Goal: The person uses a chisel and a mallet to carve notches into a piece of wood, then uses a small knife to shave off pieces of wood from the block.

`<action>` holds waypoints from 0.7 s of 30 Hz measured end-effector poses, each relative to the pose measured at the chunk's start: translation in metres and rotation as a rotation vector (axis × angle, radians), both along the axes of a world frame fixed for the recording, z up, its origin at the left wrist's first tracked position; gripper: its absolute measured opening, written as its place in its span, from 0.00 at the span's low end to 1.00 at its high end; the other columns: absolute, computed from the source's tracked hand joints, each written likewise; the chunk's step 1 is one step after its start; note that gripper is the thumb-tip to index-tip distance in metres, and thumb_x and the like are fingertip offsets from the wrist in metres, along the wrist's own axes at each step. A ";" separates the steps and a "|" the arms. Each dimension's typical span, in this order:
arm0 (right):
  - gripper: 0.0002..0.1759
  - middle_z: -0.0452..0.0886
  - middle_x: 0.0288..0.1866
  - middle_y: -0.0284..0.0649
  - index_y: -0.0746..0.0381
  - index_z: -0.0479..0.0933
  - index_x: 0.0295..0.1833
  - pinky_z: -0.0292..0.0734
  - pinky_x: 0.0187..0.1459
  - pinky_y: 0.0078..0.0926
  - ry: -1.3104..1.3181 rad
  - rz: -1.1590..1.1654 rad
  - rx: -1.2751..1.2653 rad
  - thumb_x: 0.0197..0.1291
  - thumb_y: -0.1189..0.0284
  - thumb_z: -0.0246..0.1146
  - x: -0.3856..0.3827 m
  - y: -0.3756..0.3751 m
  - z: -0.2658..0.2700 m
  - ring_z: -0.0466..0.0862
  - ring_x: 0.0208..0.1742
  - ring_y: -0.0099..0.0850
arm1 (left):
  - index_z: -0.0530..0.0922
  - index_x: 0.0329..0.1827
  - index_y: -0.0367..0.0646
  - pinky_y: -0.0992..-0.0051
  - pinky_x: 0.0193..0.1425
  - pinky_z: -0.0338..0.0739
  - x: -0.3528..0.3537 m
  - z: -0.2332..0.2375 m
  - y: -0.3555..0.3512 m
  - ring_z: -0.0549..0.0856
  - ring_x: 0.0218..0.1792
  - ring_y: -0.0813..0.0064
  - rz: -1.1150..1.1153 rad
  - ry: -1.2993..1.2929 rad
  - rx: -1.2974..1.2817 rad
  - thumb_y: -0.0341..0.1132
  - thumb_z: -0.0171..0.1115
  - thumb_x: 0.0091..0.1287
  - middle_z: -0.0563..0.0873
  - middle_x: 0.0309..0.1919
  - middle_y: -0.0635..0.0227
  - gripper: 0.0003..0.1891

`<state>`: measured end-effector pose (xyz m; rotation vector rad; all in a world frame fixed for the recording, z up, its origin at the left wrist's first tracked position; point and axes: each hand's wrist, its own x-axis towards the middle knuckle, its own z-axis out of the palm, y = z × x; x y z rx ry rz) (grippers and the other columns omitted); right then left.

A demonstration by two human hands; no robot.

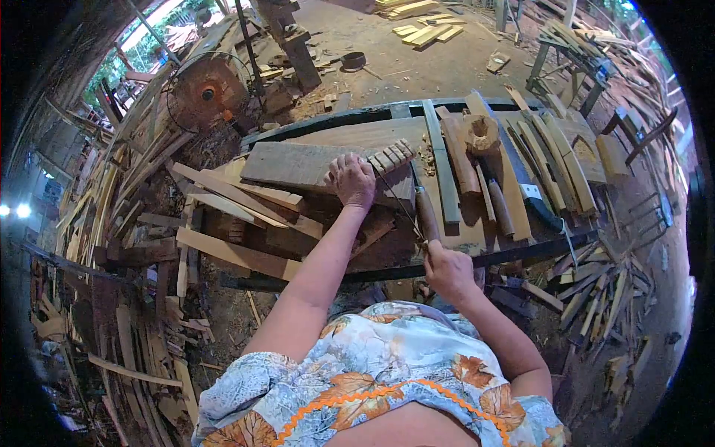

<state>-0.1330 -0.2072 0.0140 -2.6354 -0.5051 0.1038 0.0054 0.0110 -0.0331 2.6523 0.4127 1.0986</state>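
Note:
My left hand (351, 180) rests knuckles-up on a dark wooden plank (298, 164) lying across the workbench, fingers curled on its surface beside a row of short light wood pieces (392, 156). My right hand (445, 266) is near the bench's front edge, closed around thin pale strips (408, 212) that run up toward the left hand. A wooden-handled tool (427, 212) lies on the bench just above the right hand.
The workbench (372, 113) carries planks, slats, a round wooden block (482, 134) and a blade (532, 195). Offcuts are heaped at left (216, 216) and right (596, 298). A rusty round saw disc (207, 91) stands behind. Dirt floor with scraps beyond.

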 end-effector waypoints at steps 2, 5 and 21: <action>0.08 0.81 0.28 0.52 0.62 0.71 0.39 0.77 0.35 0.47 0.048 -0.019 -0.002 0.59 0.69 0.53 -0.002 0.001 -0.002 0.83 0.32 0.50 | 0.74 0.35 0.47 0.57 0.51 0.63 0.002 -0.007 0.004 0.75 0.47 0.60 -0.004 0.011 0.020 0.39 0.53 0.59 0.78 0.36 0.63 0.08; 0.09 0.81 0.28 0.52 0.63 0.72 0.37 0.76 0.36 0.48 -0.102 0.035 0.131 0.59 0.69 0.52 0.045 0.036 -0.003 0.82 0.33 0.51 | 0.75 0.35 0.47 0.56 0.51 0.63 0.005 -0.007 0.005 0.75 0.47 0.60 -0.009 0.008 0.040 0.39 0.53 0.59 0.78 0.36 0.63 0.08; 0.08 0.81 0.26 0.52 0.63 0.74 0.38 0.77 0.33 0.46 -0.095 -0.002 0.166 0.56 0.71 0.54 0.021 0.019 -0.002 0.83 0.30 0.50 | 0.73 0.34 0.45 0.56 0.49 0.63 0.002 -0.003 0.004 0.74 0.46 0.60 -0.024 0.041 0.030 0.38 0.53 0.59 0.77 0.37 0.63 0.07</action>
